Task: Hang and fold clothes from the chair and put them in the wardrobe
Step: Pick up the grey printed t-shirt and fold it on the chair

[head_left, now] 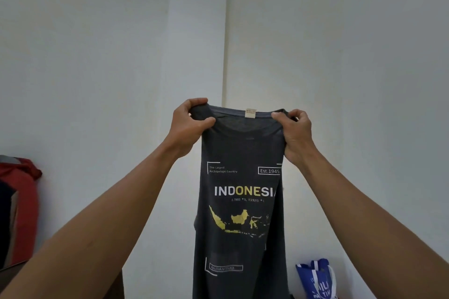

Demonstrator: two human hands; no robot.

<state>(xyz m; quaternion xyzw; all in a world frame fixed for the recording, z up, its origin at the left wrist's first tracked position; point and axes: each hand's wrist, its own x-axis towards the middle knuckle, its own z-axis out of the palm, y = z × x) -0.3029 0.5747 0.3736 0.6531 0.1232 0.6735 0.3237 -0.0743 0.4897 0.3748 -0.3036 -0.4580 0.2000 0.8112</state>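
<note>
1. The left grip (188, 124) pinches one shoulder of the shirt (240, 226).
2. The right grip (295, 133) pinches the other shoulder.
3. The shirt hangs before the wall corner (224, 43); a blue bag (315, 277) sits low, right of that corner.

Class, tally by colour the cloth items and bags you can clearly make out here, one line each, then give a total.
Dark grey: 1, the T-shirt, gripped by the left hand and right hand
Red: 1, the red cloth at the left edge
Blue: 1, the blue bag at lower right
Total: 3
</note>
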